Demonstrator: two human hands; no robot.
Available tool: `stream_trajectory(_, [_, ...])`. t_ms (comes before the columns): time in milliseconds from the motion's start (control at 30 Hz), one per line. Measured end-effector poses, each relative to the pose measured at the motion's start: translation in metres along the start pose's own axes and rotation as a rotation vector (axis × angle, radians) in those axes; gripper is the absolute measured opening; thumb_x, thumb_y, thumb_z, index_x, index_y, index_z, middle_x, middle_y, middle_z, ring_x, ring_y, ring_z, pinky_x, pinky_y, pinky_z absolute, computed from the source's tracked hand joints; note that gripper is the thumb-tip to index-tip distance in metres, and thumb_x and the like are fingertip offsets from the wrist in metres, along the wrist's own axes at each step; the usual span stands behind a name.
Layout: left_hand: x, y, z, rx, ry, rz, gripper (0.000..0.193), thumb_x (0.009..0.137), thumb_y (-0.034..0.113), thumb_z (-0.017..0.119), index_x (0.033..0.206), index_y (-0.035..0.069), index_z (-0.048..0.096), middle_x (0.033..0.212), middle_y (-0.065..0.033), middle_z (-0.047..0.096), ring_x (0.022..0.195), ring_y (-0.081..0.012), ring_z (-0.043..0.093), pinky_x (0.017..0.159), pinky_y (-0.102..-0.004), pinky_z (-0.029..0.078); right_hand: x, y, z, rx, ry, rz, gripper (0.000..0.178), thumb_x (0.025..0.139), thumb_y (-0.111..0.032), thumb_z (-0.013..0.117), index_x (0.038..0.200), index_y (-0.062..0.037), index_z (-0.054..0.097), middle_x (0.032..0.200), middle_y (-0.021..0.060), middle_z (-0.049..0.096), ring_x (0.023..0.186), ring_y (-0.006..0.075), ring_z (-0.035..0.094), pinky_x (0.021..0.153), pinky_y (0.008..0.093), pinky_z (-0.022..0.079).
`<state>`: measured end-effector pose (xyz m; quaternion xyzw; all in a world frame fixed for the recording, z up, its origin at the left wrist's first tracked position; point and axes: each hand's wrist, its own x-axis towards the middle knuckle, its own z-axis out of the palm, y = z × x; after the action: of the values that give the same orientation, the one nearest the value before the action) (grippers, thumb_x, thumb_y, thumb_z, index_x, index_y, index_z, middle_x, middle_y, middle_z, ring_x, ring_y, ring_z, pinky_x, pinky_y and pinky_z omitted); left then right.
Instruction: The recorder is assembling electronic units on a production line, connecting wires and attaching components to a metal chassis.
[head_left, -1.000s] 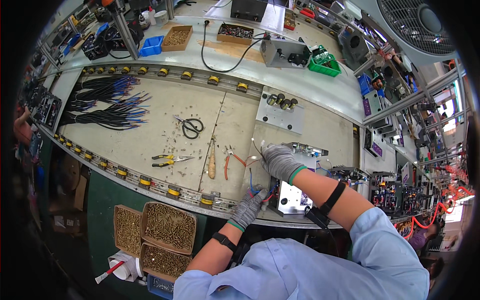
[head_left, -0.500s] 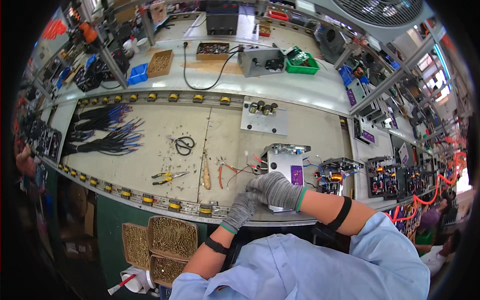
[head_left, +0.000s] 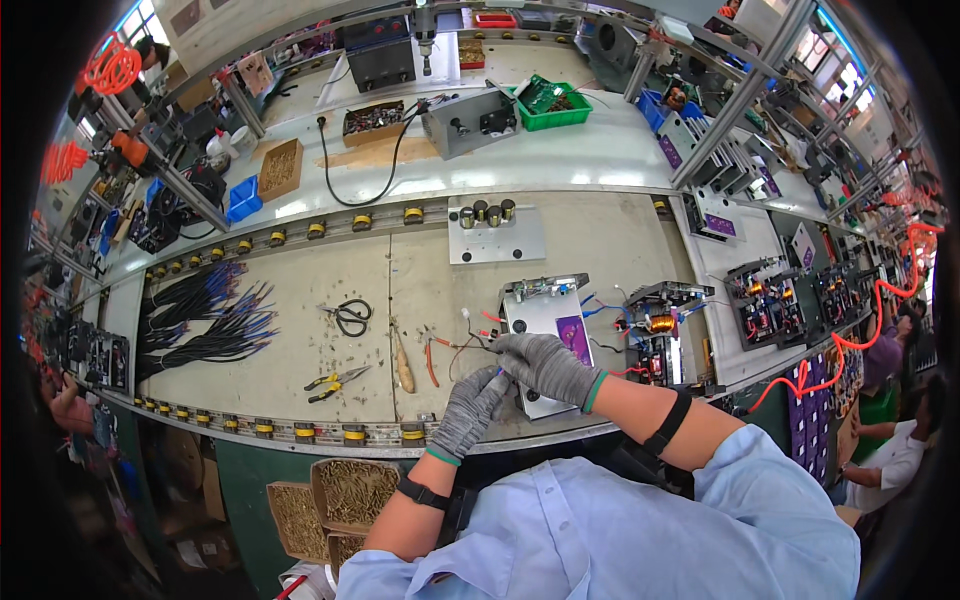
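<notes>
Clearly, an assembly job is in hand at the workbench (head_left: 300,360). Both hands are gloved in grey and are brought together at the near left corner of a metal chassis (head_left: 545,330) that lies flat on the bench, close to its front edge. The left hand (head_left: 470,410) is curled, and its fingers are closed around something small, perhaps a thin tool or a wire end; what exactly is held cannot be told, because the gloves cover it. The right hand (head_left: 545,365) is bent over the same spot, partly resting on the chassis, with its fingers closed as in a pinch; whether a wire is really gripped cannot be told either.

Thin red and black wires (head_left: 462,342) run loose from the chassis toward the hands, and blue wires are seen at its right side, toward an open circuit board unit (head_left: 655,325) with a copper coil. The wiring is therefore judged to be unfinished: the chassis is uncovered and several leads are not yet fixed.

Left of the hands, untouched, are red-handled cutters (head_left: 432,358), a wooden-handled screwdriver (head_left: 402,365), yellow-handled pliers (head_left: 335,380) and black scissors (head_left: 350,317). Bundles of black cables (head_left: 200,320) are laid further left.
</notes>
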<state>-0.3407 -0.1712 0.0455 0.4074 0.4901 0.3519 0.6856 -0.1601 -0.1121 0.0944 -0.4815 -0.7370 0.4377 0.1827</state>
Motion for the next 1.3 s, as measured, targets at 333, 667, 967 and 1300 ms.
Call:
stream_trajectory(333, [-0.01, 0.0, -0.003, 0.344, -0.082, 0.23, 0.035, 0.101, 0.029, 0.058, 0.116, -0.001, 0.066, 0.083, -0.0092, 0.068, 0.072, -0.0166, 0.062, 0.069, -0.0328, 0.051, -0.026, 0.007, -0.02, -0.01, -0.232, 0.123, 0.037, 0.096, -0.04, 0.063, 0.104, -0.0053, 0.07, 0.079, 0.0118, 0.067, 0.073, 0.0279, 0.067, 0.071, 0.0379, 0.055])
stream_trajectory(667, [-0.008, 0.022, 0.001, 0.928, -0.232, 0.275, 0.031, 0.097, 0.026, 0.061, 0.116, 0.002, 0.067, 0.094, -0.0197, 0.071, 0.09, -0.0361, 0.069, 0.08, -0.0411, 0.053, -0.027, -0.001, -0.022, -0.441, -0.378, 0.015, 0.035, 0.093, -0.04, 0.058, 0.081, -0.0093, 0.072, 0.066, 0.0167, 0.064, 0.066, 0.0302, 0.067, 0.061, 0.0438, 0.051])
stream_trajectory(967, [-0.015, 0.008, -0.01, 0.657, -0.138, 0.267, 0.03, 0.093, 0.026, 0.068, 0.113, 0.004, 0.071, 0.095, -0.0174, 0.073, 0.086, -0.029, 0.071, 0.08, -0.036, 0.054, -0.029, 0.01, -0.017, -0.283, -0.397, -0.069, 0.041, 0.096, -0.044, 0.055, 0.095, -0.0059, 0.069, 0.076, 0.0168, 0.067, 0.061, 0.0297, 0.066, 0.055, 0.0448, 0.05])
stream_trajectory(1300, [-0.011, 0.012, -0.01, 0.718, -0.231, 0.291, 0.026, 0.094, 0.023, 0.067, 0.108, 0.003, 0.072, 0.088, -0.0164, 0.072, 0.079, -0.026, 0.07, 0.075, -0.0346, 0.054, -0.039, -0.002, -0.017, -0.327, -0.412, 0.039, 0.052, 0.101, -0.051, 0.045, 0.097, -0.0057, 0.07, 0.082, 0.0177, 0.069, 0.08, 0.0376, 0.067, 0.078, 0.0446, 0.051])
